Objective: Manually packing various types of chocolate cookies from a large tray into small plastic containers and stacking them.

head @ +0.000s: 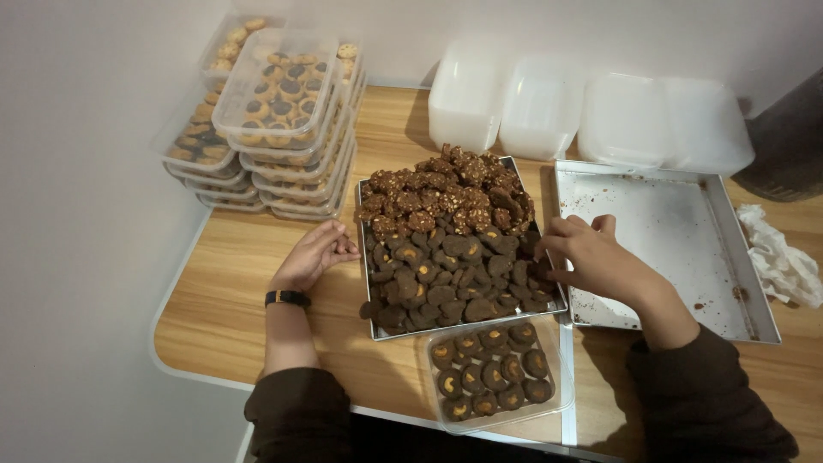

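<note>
A metal tray [367, 257] in the middle of the wooden table is heaped with dark chocolate cookies [446, 274] topped with a nut, and with rough nut-crusted cookies [446, 193] at its far end. My left hand [313, 255] rests on the table at the tray's left edge, fingers loosely curled, holding nothing. My right hand [591, 257] reaches into the tray's right side, fingertips among the dark cookies; whether it grips one is hidden. In front of the tray sits a clear plastic box [549, 411] part-filled with neat rows of the dark cookies.
An empty metal tray [677, 231] with crumbs lies to the right. Stacks of filled clear boxes [274, 120] stand at the back left, empty white containers [591, 107] at the back. A crumpled tissue [784, 257] lies far right. The table edge runs close to me.
</note>
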